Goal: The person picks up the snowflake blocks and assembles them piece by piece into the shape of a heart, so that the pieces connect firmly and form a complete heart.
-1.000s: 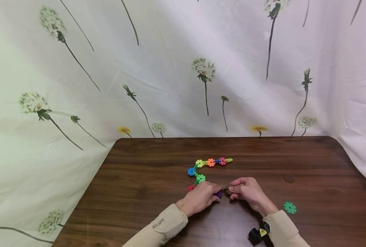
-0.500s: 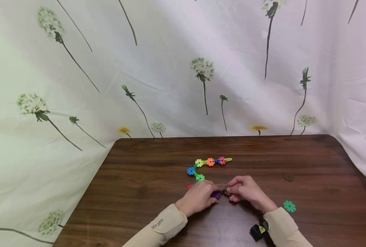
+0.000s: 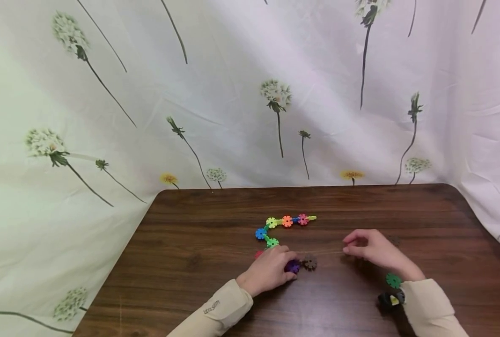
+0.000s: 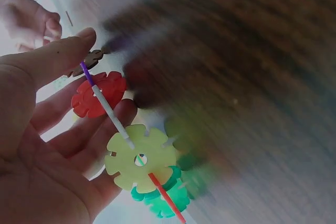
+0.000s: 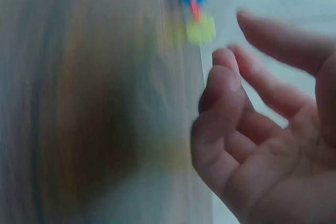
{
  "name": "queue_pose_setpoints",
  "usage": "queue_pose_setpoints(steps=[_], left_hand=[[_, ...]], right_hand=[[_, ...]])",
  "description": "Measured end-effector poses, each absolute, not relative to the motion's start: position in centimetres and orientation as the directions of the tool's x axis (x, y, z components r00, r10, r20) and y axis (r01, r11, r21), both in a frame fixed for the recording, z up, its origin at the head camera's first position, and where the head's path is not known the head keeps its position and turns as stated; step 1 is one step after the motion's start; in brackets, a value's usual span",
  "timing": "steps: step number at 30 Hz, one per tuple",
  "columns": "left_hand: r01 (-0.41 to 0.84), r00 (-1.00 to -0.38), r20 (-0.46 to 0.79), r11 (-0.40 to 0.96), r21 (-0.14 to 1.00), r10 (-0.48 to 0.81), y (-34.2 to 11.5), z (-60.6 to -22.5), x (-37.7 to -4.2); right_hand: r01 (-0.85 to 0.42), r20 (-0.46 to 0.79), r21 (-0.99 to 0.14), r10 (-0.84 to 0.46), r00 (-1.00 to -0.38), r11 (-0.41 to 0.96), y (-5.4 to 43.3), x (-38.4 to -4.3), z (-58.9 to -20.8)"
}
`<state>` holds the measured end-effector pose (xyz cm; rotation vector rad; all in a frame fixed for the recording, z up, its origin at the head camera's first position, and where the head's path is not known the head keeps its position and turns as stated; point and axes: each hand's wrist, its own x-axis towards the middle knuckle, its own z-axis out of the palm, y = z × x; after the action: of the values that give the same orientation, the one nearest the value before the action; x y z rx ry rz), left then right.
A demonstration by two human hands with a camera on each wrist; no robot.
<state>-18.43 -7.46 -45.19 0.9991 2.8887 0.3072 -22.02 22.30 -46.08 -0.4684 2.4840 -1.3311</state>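
A chain of colourful notched plastic discs (image 3: pixel 287 221) winds across the table in the head view. My left hand (image 3: pixel 268 267) holds its near end, covering part of it. In the left wrist view the thumb lies by the edge-on purple disc (image 4: pixel 87 73), with fingers behind the red disc (image 4: pixel 100 95). A brown disc (image 3: pixel 310 262) forms the chain's end, just right of the purple one. Apart from the chain, my right hand (image 3: pixel 374 248) hangs above the table, fingers loosely bent and holding nothing. Yellow-green links show blurred beyond it in the right wrist view.
A loose green disc (image 3: pixel 393 281) lies beside the right wrist, partly covered. Another brown disc (image 3: pixel 395 240) lies behind the right hand, hard to see against the dark wooden table (image 3: pixel 199 299). A dandelion-patterned white cloth (image 3: pixel 233 117) hangs behind the table.
My right hand has let go of the brown end disc and moved right, towards the loose discs. The left hand has stayed at the chain's near end.
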Motion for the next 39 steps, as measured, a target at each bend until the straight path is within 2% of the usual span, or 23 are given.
queue_pose_setpoints(steps=[5, 15, 18, 22, 26, 39], left_hand=[[0.601, -0.787, -0.013, 0.771, 0.212, 0.617, -7.8, -45.2, -18.5], [0.589, -0.789, -0.046, 0.775, 0.229, 0.613, -8.1, -44.9, -18.6], [0.585, -0.791, -0.053, 0.778, 0.228, 0.61, -8.2, -45.1, -18.6], [0.581, -0.793, -0.056, 0.781, 0.23, 0.607, -8.3, -45.2, -18.6], [0.582, -0.792, -0.054, 0.778, 0.236, 0.608, -8.3, -45.2, -18.5], [0.584, -0.792, -0.045, 0.777, 0.234, 0.609, -8.4, -45.2, -18.4]], right_hand=[[-0.248, -0.083, -0.797, -0.507, -0.858, 0.551, 26.3, -22.0, -45.7], [-0.197, -0.236, -0.773, -0.562, -0.793, 0.603, 30.6, -20.7, -45.8], [-0.21, -0.239, -0.779, -0.588, -0.773, 0.592, 31.0, -20.3, -46.0], [-0.286, -0.199, -0.714, -0.577, -0.792, 0.639, 30.9, -19.9, -46.2], [-0.274, -0.229, -0.643, -0.521, -0.822, 0.715, 30.6, -19.7, -46.1], [-0.235, -0.267, -0.617, -0.481, -0.835, 0.751, 30.1, -19.9, -46.0]])
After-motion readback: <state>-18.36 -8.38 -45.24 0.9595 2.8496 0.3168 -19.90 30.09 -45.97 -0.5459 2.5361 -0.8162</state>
